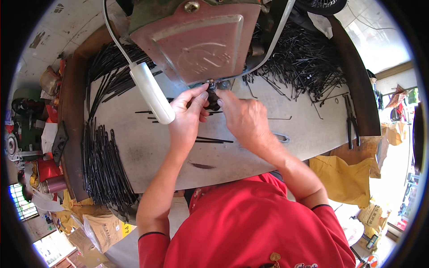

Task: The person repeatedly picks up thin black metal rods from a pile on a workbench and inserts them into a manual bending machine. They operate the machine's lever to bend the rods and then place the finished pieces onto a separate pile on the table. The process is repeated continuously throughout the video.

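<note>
My left hand [190, 106] is pinched, thumb against forefinger, at the small metal fitting [212, 84] under the machine head [196, 44]. Whatever lies between those fingertips is too small to make out. Close beside it, my right hand [243, 117] has its fingers curled at the same fitting, and what they grip is hidden. Below and between the hands are a dark machine part [215, 105] and a few thin black rods [214, 140] on the grey metal tabletop [250, 156]. A bent-ended rod [280, 118] lies right of my right hand.
Bundled black rods [107, 165] lie at the left; a tangled heap of hooked rods [304, 58] fills the far right. A white tubular lamp [152, 94] hangs by my left wrist. Long-handled pliers [351, 120] lie near the raised right rim [357, 76]. Yellow sacking [344, 178] sits beyond the edge.
</note>
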`<action>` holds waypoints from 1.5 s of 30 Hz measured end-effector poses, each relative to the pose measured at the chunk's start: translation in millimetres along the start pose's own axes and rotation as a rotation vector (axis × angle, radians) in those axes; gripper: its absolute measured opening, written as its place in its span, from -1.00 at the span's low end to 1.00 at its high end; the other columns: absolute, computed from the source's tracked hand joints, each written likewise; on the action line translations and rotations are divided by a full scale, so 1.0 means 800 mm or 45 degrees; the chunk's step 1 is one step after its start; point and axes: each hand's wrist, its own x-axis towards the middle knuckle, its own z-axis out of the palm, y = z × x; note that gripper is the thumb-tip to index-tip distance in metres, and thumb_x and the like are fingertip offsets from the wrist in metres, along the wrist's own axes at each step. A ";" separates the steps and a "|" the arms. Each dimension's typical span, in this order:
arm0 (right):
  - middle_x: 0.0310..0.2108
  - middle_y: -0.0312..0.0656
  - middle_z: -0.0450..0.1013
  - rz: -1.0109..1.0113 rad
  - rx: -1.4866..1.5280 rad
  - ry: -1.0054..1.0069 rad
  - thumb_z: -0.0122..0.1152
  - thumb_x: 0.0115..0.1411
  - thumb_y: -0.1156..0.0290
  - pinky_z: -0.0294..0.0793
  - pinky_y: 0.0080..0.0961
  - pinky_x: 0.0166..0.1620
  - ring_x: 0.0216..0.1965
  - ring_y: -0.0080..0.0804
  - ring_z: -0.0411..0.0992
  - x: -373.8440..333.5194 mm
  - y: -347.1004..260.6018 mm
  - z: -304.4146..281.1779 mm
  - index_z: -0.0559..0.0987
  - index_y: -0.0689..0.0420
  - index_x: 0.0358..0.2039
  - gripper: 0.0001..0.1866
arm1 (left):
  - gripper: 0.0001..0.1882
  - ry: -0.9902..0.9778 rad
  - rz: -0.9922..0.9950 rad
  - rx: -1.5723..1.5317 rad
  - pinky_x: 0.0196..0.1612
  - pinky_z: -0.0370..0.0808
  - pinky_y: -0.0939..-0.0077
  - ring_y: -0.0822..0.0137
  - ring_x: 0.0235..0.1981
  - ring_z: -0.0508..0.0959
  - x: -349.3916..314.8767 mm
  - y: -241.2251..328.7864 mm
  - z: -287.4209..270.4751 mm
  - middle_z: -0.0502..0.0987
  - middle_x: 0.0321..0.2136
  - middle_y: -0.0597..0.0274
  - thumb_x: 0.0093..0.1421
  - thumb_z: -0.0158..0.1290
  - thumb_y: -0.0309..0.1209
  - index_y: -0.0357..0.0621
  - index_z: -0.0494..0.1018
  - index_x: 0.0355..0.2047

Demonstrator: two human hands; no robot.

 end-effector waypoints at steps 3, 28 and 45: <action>-0.62 0.03 0.47 -0.040 -0.027 -0.182 0.05 0.11 0.48 0.47 -0.12 -0.47 -0.54 -0.01 0.50 0.026 -0.002 -0.034 0.47 0.11 -0.28 -0.86 | -0.79 -0.009 0.053 0.432 -0.45 0.42 0.66 0.54 -0.56 0.42 0.003 0.030 -0.003 0.49 -0.49 0.30 0.22 0.04 -0.46 -0.25 0.54 -0.17; -0.17 -0.23 0.44 0.729 2.548 0.154 0.26 0.12 0.53 0.46 -0.65 -0.25 -0.38 -0.50 0.46 -0.045 -0.028 -0.014 0.48 0.17 -0.01 -0.61 | -0.80 -0.218 -0.146 -0.655 -0.19 0.52 0.59 0.46 -0.27 0.55 -0.036 0.006 -0.009 0.55 -0.31 0.19 0.20 0.11 -0.42 -0.27 0.45 -0.23; -0.58 -0.30 0.23 -0.871 0.133 -0.146 0.09 -0.09 0.59 0.43 -0.52 -0.60 -0.64 -0.44 0.33 -0.096 -0.005 -0.035 0.40 0.04 0.14 -0.33 | -0.88 0.386 1.260 1.506 -0.22 0.36 0.22 0.08 -0.23 0.43 0.155 -0.048 -0.136 0.49 -0.33 0.17 0.05 0.08 -0.43 -0.15 0.52 -0.37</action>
